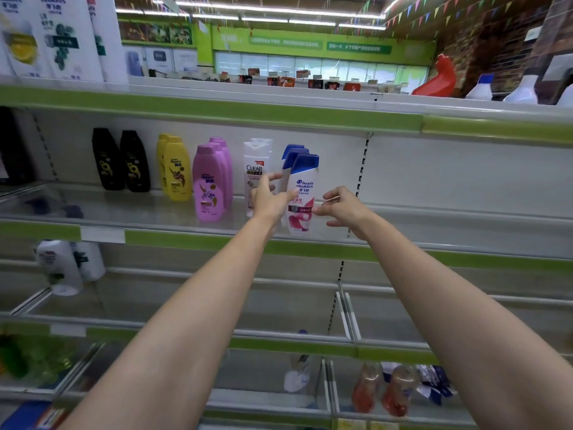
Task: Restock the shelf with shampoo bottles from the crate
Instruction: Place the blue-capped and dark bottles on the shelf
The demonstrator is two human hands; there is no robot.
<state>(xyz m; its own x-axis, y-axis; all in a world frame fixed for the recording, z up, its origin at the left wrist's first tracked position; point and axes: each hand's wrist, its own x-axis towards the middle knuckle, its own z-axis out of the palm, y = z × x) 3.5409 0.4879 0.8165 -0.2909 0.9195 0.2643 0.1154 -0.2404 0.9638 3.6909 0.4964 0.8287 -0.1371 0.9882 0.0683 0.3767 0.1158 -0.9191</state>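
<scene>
A white Head & Shoulders shampoo bottle (305, 184) with a blue cap stands upright at the front of a row of three on the middle shelf (186, 238). My left hand (269, 198) reaches in from its left with fingers spread, the fingertips at the bottle's left side. On the other side my right hand (344, 207) has loosely bent fingers, with the fingertips touching the bottle's lower right edge. Neither hand wraps around the bottle. The crate is out of view.
On the same shelf, left of the hands, stand white CLEAR bottles (255, 169), purple bottles (209, 184), yellow bottles (176, 169) and two black bottles (121, 159). White bottles (59, 265) sit on the shelf below. The top shelf holds white packs (55, 35) and a red bottle (440, 79).
</scene>
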